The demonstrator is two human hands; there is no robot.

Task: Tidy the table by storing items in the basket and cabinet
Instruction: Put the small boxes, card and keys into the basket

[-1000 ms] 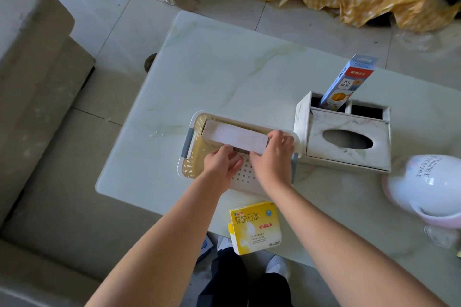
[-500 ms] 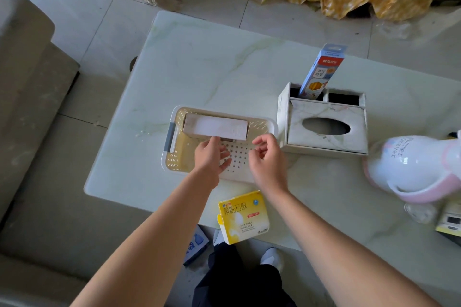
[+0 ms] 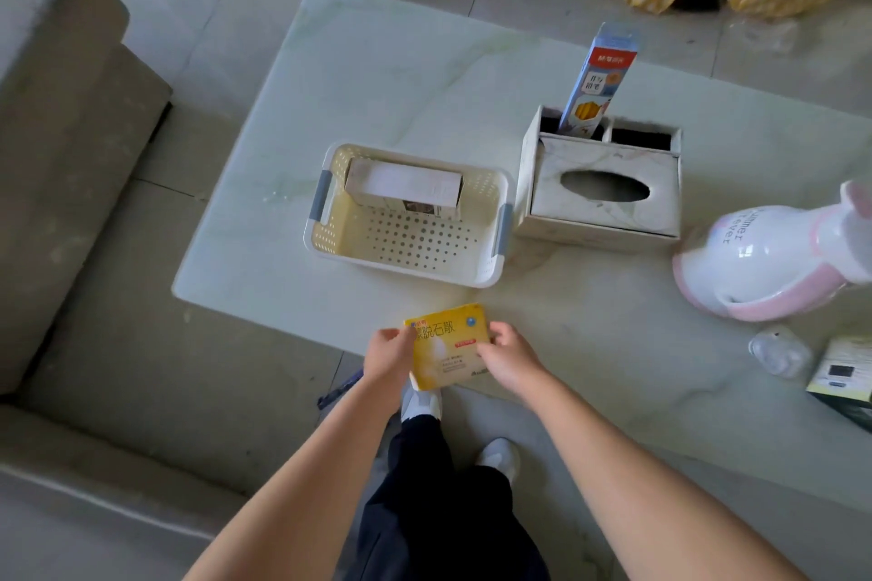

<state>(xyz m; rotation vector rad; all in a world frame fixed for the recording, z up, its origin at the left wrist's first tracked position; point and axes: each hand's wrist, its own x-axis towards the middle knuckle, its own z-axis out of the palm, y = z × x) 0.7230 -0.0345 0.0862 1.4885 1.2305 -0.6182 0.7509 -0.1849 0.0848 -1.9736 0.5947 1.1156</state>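
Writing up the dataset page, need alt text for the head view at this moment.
Both bare hands, left hand and right hand, grip a flat yellow cardboard box at the near edge of a pale marble table. Behind it sits a cream perforated plastic basket holding one white carton, beside a marble-patterned tissue box organiser with a tall blue pencil box standing in it.

The left hand (image 3: 389, 356) covers the left edge of the yellow box (image 3: 448, 347), and the right hand (image 3: 507, 356) hides part of its lower right side; its small print is too fine to read. The pink-and-white appliance (image 3: 764, 259) and the dark box (image 3: 842, 375) near it run off the right edge. The bench (image 3: 424, 85) extends past the right edge too. Inside the basket (image 3: 410, 245), the white carton (image 3: 403, 189) hides the far wall.
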